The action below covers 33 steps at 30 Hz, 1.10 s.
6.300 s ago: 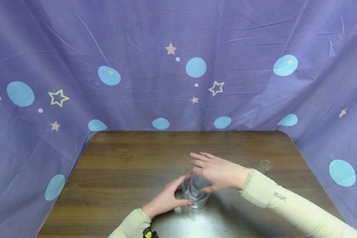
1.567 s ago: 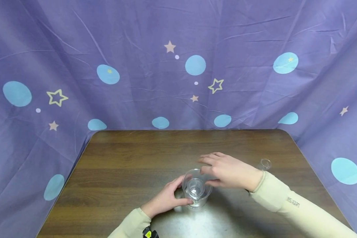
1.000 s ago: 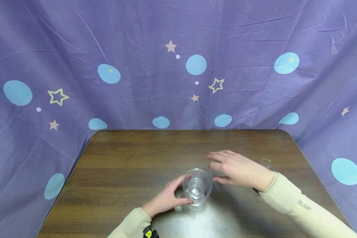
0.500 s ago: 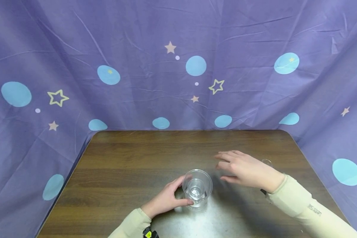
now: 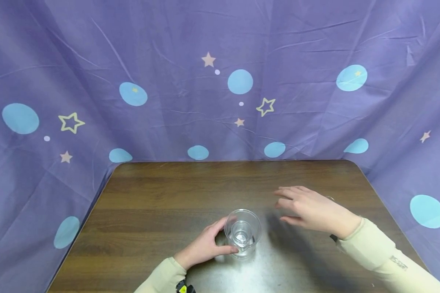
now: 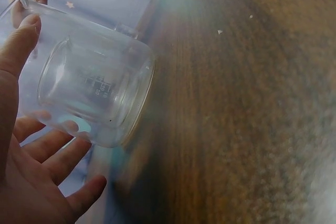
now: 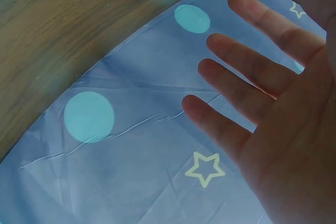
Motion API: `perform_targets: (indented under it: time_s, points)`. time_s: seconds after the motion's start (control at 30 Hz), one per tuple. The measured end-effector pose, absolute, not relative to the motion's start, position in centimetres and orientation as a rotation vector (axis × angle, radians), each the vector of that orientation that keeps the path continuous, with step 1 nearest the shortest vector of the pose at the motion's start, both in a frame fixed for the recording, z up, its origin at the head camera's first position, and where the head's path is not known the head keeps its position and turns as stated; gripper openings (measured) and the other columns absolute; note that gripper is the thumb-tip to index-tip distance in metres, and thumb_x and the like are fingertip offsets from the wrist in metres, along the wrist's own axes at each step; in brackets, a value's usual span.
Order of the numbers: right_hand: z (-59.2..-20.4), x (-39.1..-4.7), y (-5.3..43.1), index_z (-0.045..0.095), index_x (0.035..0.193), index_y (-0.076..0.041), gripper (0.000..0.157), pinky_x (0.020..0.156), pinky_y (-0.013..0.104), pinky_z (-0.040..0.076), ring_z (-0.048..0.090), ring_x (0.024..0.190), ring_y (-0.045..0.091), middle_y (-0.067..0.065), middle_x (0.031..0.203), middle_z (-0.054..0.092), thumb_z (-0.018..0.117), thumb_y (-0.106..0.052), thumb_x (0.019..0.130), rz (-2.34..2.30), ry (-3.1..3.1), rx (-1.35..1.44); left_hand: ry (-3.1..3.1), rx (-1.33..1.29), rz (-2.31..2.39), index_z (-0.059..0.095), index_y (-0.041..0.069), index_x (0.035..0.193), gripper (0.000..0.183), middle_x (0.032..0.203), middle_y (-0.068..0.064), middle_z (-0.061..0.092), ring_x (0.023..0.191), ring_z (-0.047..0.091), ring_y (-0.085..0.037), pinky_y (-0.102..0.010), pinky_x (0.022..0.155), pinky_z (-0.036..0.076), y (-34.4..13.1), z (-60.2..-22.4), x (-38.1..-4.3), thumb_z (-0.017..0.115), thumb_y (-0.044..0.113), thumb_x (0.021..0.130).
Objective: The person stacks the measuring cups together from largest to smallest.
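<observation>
A clear glass beaker [image 5: 256,224] stands upright near the middle of the table's front half. Inside it sits a smaller beaker [image 5: 241,235], whose printed marks show in the left wrist view. My left hand [image 5: 205,245] holds the large beaker from the left, thumb near the rim's spout and fingers against the far side. To the right, my right hand [image 5: 309,209] hovers apart from the glassware, palm down in the head view. Its fingers are spread and hold nothing, as the right wrist view shows.
Behind the right wrist, a sliver of another clear glass vessel's rim [image 5: 330,198] shows; the hand hides most of it. Purple curtain [image 5: 176,81] with stars and dots surrounds the wooden table [image 5: 150,211] at the back and sides.
Earlier the right hand was at the small beaker over the large one. It has let go and drawn away to the right, leaving the small beaker inside. The left hand has stayed put.
</observation>
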State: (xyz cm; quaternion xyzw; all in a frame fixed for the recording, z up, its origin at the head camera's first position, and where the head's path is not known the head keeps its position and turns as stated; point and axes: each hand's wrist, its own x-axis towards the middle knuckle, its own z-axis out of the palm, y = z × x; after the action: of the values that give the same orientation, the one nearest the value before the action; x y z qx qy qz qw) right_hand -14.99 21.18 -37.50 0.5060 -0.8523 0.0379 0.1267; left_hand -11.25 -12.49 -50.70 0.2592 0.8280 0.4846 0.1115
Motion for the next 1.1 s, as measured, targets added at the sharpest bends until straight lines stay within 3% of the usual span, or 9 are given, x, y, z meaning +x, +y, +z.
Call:
perform_targets:
  time_s: [0.3, 0.73, 1.1]
  points:
    - [-38.2, -14.9, 22.6, 0.067, 0.122, -0.009, 0.044, 0.095, 0.052, 0.056, 0.067, 0.115, 0.033, 0.013, 0.127, 0.069, 0.085, -0.024, 0.084, 0.126, -2.516, 1.411, 2.447, 0.786, 1.420, 0.048, 0.020, 0.155, 0.084, 0.148, 0.000, 0.060, 0.136, 0.055, -0.023, -0.049, 0.118, 0.039, -12.4, -50.8, -11.3, 0.087, 0.041, 0.084]
    - [-39.0, -14.8, 24.9, 0.066, 0.128, -0.006, 0.049, 0.097, 0.058, 0.053, 0.064, 0.121, 0.040, 0.016, 0.131, 0.067, 0.083, -0.025, 0.086, 0.205, -2.575, 1.271, 2.429, 0.766, 1.424, 0.048, 0.020, 0.155, 0.085, 0.147, 0.004, 0.060, 0.136, 0.054, -0.019, -0.045, 0.118, 0.039, -12.5, -50.7, -11.2, 0.087, 0.041, 0.083]
    - [-39.7, -14.6, 26.1, 0.062, 0.139, -0.008, 0.058, 0.109, 0.060, 0.043, 0.053, 0.135, 0.045, 0.018, 0.143, 0.061, 0.079, -0.033, 0.090, 0.199, -2.626, 1.175, 2.429, 0.774, 1.427, 0.048, 0.020, 0.155, 0.084, 0.147, 0.001, 0.060, 0.136, 0.055, -0.023, -0.046, 0.118, 0.039, -12.6, -50.7, -11.3, 0.088, 0.039, 0.083]
